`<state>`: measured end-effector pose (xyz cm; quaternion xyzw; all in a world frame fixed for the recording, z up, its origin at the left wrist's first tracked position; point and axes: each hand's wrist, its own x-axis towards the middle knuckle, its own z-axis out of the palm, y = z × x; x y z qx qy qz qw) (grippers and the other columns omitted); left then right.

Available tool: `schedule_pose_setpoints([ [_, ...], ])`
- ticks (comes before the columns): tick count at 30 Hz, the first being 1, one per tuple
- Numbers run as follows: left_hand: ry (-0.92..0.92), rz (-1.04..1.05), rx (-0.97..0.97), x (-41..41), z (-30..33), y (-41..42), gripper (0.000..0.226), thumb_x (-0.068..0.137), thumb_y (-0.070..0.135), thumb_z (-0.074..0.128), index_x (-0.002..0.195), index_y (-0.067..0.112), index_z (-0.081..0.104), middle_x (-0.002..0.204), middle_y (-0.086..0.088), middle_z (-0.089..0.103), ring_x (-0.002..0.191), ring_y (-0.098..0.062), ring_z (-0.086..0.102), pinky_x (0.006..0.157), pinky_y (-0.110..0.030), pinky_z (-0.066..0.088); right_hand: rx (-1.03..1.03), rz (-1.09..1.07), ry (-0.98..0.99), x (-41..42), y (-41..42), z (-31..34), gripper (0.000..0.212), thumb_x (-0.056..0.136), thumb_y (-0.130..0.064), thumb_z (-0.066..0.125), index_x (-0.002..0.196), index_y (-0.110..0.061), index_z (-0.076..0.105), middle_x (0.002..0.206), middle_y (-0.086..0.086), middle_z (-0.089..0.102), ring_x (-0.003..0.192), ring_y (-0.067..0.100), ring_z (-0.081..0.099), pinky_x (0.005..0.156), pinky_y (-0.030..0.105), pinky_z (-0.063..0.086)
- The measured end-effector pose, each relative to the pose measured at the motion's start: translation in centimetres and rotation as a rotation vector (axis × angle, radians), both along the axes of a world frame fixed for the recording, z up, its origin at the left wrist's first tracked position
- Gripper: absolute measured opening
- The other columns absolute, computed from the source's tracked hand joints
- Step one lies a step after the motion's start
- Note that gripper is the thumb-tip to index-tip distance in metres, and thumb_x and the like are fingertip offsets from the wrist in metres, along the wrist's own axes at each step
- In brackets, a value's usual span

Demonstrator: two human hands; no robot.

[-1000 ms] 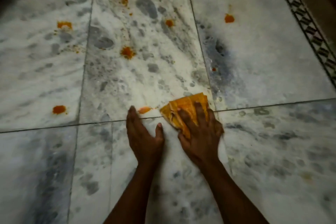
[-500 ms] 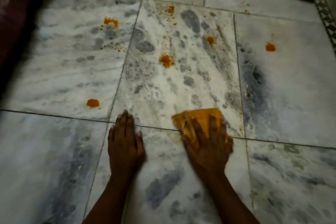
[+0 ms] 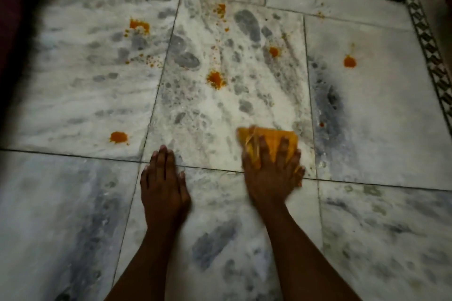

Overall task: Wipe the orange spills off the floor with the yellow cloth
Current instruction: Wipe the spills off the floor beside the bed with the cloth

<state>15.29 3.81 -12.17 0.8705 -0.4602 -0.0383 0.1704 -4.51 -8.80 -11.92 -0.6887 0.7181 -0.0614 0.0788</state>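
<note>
Right hand (image 3: pixel 272 173) flat, fingers spread, pressing the yellow cloth (image 3: pixel 269 140) onto the floor (image 3: pixel 367 227); cloth bunched beneath and ahead of its fingers. Left hand (image 3: pixel 162 186) flat, fingers straight and together, palm on bare floor beside it. Orange spills (image 3: pixel 215 78) ahead of both hands; one (image 3: pixel 118 137) just left of left fingertips.

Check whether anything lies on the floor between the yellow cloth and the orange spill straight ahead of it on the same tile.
Nothing visible does. The right hand presses the yellow cloth flat, and only bare marble floor separates it from the orange spill. The left hand rests off to the side.
</note>
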Motion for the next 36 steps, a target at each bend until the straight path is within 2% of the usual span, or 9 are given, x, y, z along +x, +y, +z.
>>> schedule_pose_setpoints([
  [3, -0.030, 0.003, -0.005, 0.1, -0.7, 0.0, 0.061, 0.105, 0.032, 0.042, 0.162, 0.010, 0.041, 0.172, -0.009, 0.036, 0.158, -0.028, 0.034, 0.123, -0.051, 0.033, -0.025, -0.148, -0.124, 7.2, -2.7, -0.5, 0.074, 0.090, -0.080, 0.038, 0.157, -0.050, 0.036, 0.175, 0.005, 0.015, 0.158, 0.049, 0.006, 0.122, 0.069, 0.002],
  [7, -0.016, -0.013, -0.011, 0.2, -0.3, 0.1, 0.061, 0.106, 0.035, 0.039, 0.162, 0.012, 0.041, 0.173, -0.008, 0.035, 0.159, -0.028, 0.033, 0.123, -0.053, 0.033, -0.145, 0.330, -0.056, 6.1, 5.2, 0.1, 0.063, 0.095, -0.072, 0.046, 0.155, -0.058, 0.033, 0.173, -0.001, 0.024, 0.160, 0.042, 0.016, 0.123, 0.065, 0.014],
  [10, -0.003, 0.007, -0.013, -0.1, 0.0, 0.2, 0.061, 0.105, 0.034, 0.040, 0.162, 0.012, 0.042, 0.173, -0.008, 0.035, 0.159, -0.027, 0.033, 0.123, -0.053, 0.034, -0.171, 0.407, -0.045, -1.7, 8.8, 0.5, 0.066, 0.092, -0.074, 0.053, 0.154, -0.058, 0.037, 0.172, -0.001, 0.027, 0.158, 0.039, 0.025, 0.120, 0.065, 0.025],
  [13, -0.003, 0.005, -0.027, -0.1, -0.2, 0.1, 0.061, 0.106, 0.034, 0.040, 0.162, 0.012, 0.041, 0.173, -0.007, 0.034, 0.159, -0.026, 0.031, 0.125, -0.052, 0.031, -0.104, 0.202, 0.053, -4.7, 5.0, -0.4, 0.069, 0.090, -0.077, 0.046, 0.156, -0.055, 0.036, 0.174, 0.001, 0.022, 0.158, 0.043, 0.021, 0.121, 0.066, 0.019],
  [17, -0.025, 0.011, -0.043, 0.0, -1.2, 0.1, 0.061, 0.106, 0.034, 0.040, 0.163, 0.013, 0.041, 0.173, -0.007, 0.035, 0.160, -0.027, 0.031, 0.126, -0.051, 0.029, -0.039, -0.251, -0.137, 3.3, -0.2, -1.2, 0.067, 0.092, -0.078, 0.035, 0.155, -0.055, 0.035, 0.176, 0.000, 0.014, 0.159, 0.047, 0.006, 0.121, 0.070, 0.007],
  [22, 0.033, 0.009, -0.093, -0.1, 0.0, 0.3, 0.056, 0.104, 0.031, 0.043, 0.154, 0.006, 0.052, 0.169, -0.012, 0.040, 0.154, -0.033, 0.041, 0.121, -0.054, 0.039, -0.138, 0.400, -0.072, 3.4, 8.6, 0.1, 0.065, 0.096, -0.073, 0.043, 0.157, -0.059, 0.026, 0.174, -0.001, 0.022, 0.159, 0.044, 0.017, 0.121, 0.067, 0.018],
  [26, 0.052, 0.061, -0.209, 0.6, 1.8, 3.2, 0.058, 0.099, 0.029, 0.056, 0.152, 0.006, 0.049, 0.173, -0.009, 0.031, 0.151, -0.034, 0.044, 0.117, -0.047, 0.041, -0.113, 0.367, -0.023, -2.7, 10.9, 0.2, 0.068, 0.091, -0.073, 0.048, 0.156, -0.056, 0.034, 0.174, 0.003, 0.023, 0.156, 0.044, 0.025, 0.118, 0.066, 0.026],
  [30, -0.049, 0.217, -0.136, 7.1, 0.3, 7.7, 0.071, 0.096, 0.041, 0.055, 0.156, 0.005, 0.041, 0.174, -0.014, 0.027, 0.155, -0.038, 0.035, 0.124, -0.051, 0.032, -0.053, 0.001, -0.113, 4.8, 5.1, -0.7, 0.069, 0.089, -0.075, 0.045, 0.153, -0.048, 0.044, 0.174, 0.006, 0.020, 0.158, 0.049, 0.010, 0.120, 0.072, 0.010],
  [36, -0.023, 0.364, -0.040, 15.9, -1.0, 8.1, 0.088, 0.097, 0.061, 0.037, 0.161, 0.000, 0.033, 0.172, -0.021, 0.029, 0.158, -0.039, 0.029, 0.126, -0.060, 0.028, -0.254, 0.593, -0.154, 11.4, 8.2, -1.7, 0.063, 0.095, -0.069, 0.051, 0.155, -0.055, 0.038, 0.172, 0.002, 0.028, 0.159, 0.040, 0.020, 0.123, 0.065, 0.018],
])
